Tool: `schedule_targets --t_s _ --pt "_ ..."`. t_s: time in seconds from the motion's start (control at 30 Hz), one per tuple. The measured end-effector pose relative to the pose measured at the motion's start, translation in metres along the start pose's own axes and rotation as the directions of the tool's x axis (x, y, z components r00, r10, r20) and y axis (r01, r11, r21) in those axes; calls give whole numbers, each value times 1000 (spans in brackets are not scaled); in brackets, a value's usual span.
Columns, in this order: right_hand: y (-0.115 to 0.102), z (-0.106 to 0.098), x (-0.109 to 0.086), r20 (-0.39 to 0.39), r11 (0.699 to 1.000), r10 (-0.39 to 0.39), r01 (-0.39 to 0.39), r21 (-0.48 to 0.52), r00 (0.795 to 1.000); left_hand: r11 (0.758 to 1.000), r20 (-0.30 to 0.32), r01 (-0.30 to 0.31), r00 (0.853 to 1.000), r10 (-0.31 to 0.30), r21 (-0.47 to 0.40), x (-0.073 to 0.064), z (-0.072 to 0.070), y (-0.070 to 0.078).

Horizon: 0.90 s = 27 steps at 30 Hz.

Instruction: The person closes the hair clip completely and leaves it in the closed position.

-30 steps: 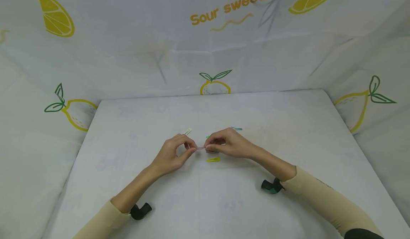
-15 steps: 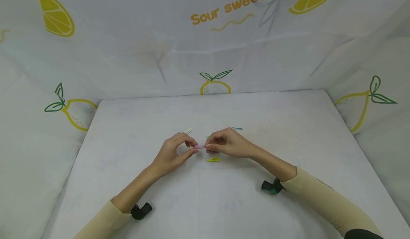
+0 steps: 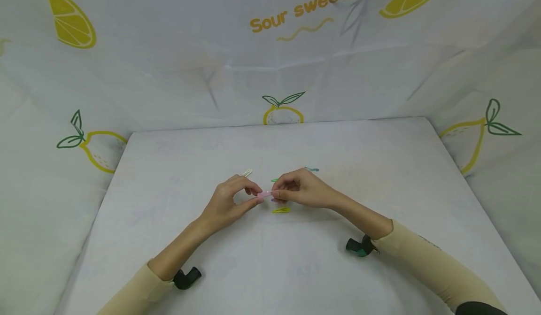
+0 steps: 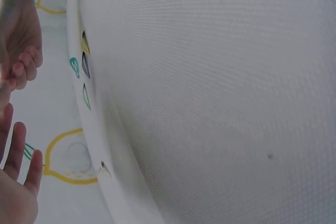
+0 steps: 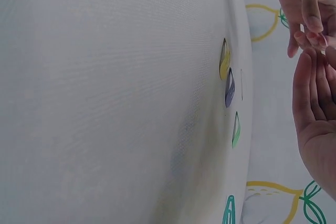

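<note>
In the head view a pink snap hair clip (image 3: 265,194) is held above the table between both hands. My left hand (image 3: 230,201) pinches its left end with thumb and index finger. The right hand (image 3: 304,189) pinches the other end, covering that part of the clip. Just below the fingers lies a yellow hair clip (image 3: 281,210). A purple hair clip (image 5: 230,88), mostly hidden under the right hand in the head view, shows beside the yellow one in the right wrist view, with a green hair clip (image 5: 235,130) near it.
A cream hair clip (image 3: 247,172) lies beyond the left hand, and a teal hair clip (image 3: 312,169) beyond the right. The white-covered table (image 3: 203,150) meets lemon-printed cloth walls (image 3: 177,71) at its back and sides.
The pink hair clip has turned between the fingers, from a thin edge to its broader pink face. Both hands stay almost in place, the left fingertips slightly further right.
</note>
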State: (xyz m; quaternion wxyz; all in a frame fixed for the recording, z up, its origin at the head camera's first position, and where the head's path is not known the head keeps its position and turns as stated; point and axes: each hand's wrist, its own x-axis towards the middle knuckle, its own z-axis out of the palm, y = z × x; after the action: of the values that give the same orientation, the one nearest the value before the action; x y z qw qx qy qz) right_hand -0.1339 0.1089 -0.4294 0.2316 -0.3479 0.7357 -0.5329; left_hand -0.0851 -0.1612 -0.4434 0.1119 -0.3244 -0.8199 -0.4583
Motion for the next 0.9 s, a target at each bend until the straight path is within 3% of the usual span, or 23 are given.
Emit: schedule_targets --t_s 0.17,0.43,0.9 --pt "-2 -1 -3 -45 999 -14 13 -30 999 1000 6 28 1000 -28 -2 1 1 0" --pt "-3 -2 -6 -104 985 -80 63 -160 991 997 14 73 997 -73 14 3 6 1" --pt "-4 -6 -12 -143 970 -109 74 -230 984 994 36 108 994 -107 -18 9 12 2"
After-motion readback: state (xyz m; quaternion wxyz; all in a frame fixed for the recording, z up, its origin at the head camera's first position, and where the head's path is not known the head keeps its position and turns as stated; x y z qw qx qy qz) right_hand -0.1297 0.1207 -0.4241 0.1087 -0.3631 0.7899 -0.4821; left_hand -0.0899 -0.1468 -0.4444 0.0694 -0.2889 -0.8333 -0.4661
